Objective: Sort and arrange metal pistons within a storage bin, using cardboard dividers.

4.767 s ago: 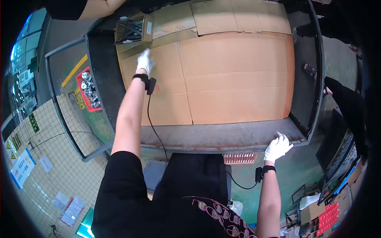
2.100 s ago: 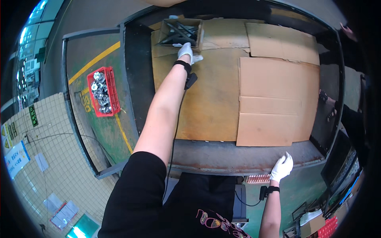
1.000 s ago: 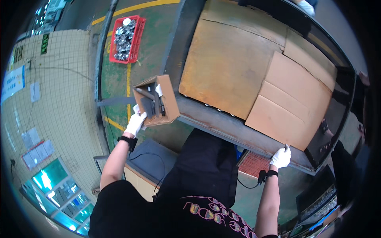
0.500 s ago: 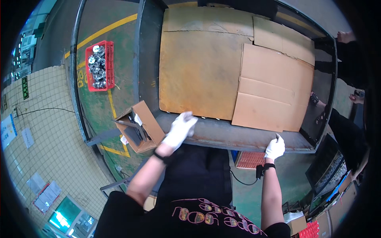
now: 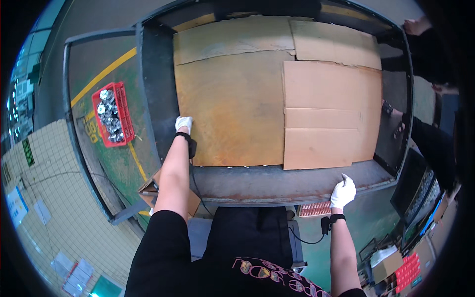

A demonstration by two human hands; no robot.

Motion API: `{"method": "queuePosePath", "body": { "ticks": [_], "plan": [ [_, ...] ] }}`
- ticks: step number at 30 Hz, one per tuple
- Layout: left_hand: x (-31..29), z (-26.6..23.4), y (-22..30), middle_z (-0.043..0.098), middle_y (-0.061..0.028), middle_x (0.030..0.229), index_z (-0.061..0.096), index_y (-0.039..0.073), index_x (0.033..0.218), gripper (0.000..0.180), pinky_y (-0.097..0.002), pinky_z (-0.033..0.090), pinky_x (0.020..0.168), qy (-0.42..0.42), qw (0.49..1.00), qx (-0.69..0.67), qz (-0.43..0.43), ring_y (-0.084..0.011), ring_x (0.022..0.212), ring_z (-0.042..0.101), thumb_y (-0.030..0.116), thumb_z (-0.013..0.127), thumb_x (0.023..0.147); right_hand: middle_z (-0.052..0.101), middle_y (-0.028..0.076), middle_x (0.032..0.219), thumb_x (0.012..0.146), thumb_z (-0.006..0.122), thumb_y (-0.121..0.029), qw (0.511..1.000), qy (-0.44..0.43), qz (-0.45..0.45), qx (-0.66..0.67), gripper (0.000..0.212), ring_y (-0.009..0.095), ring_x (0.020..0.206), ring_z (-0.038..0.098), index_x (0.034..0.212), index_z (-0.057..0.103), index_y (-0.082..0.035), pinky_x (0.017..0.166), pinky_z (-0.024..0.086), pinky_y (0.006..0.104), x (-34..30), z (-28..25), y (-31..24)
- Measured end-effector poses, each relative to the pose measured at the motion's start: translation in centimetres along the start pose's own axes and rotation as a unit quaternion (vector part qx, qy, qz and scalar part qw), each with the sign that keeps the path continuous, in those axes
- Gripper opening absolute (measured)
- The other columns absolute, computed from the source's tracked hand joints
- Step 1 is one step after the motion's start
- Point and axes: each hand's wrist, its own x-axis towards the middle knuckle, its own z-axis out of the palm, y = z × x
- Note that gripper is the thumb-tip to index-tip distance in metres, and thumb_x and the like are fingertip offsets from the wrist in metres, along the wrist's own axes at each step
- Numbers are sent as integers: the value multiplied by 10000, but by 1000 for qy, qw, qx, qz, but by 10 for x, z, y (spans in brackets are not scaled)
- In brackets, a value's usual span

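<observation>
Left hand (image 5: 184, 123) by brown sheet (image 5: 235, 109), right hand (image 5: 343, 192) half-curled at metal rim (image 5: 262, 202) — either's grip unclear.

"Where could a hand pass?"
"Over the flat, stained yellow-brown sheet (image 5: 237, 114), mid-frame, and tan creased cardboard (image 5: 324, 119), right of center."
"What blocks it?"
"The dark metal wall (image 5: 159, 94), left of center; a brown cardboard box (image 5: 193, 205), lower left."

wall (image 5: 64, 222): pale square tiles, papers (image 5: 42, 212) stuck on
floor (image 5: 316, 262): scuffed green, yellow lines (image 5: 104, 76) on the left
light (image 5: 21, 94): kinda bluish, far left
</observation>
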Motion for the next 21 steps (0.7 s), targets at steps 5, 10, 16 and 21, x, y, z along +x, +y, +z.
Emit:
{"method": "queuePosePath", "body": {
  "ticks": [5,10,16,21],
  "plan": [
    [-2,-74,-59,686,-187,1050,672,-22,980,350,-403,469,844,26,982,-146,-118,-321,1015,645,254,563,794,685,93,939,770,540,-45,992,8,-68,102,241,301,878,632,949,690,-106,783,490,417,10,22,-34],
    [16,-63,-82,626,-194,1110,645,-31,976,330,-445,428,864,-53,964,-239,-107,-310,1020,564,196,604,741,685,96,924,767,539,-46,993,0,-69,98,248,304,862,632,949,693,-110,774,492,416,11,23,-33],
    [35,-59,-99,664,-120,1048,656,2,995,298,-435,449,821,-64,997,-31,35,-281,963,609,214,499,857,692,87,920,780,538,-66,995,-11,-61,82,256,298,836,640,957,710,-137,750,502,415,13,18,-41],
    [11,-82,-82,623,-162,1192,661,38,1048,341,-410,462,866,-14,992,119,30,-295,1149,581,249,438,898,698,88,901,792,534,-72,994,12,-58,95,250,297,815,650,939,726,-138,734,511,411,10,24,-43]
  ]
}}
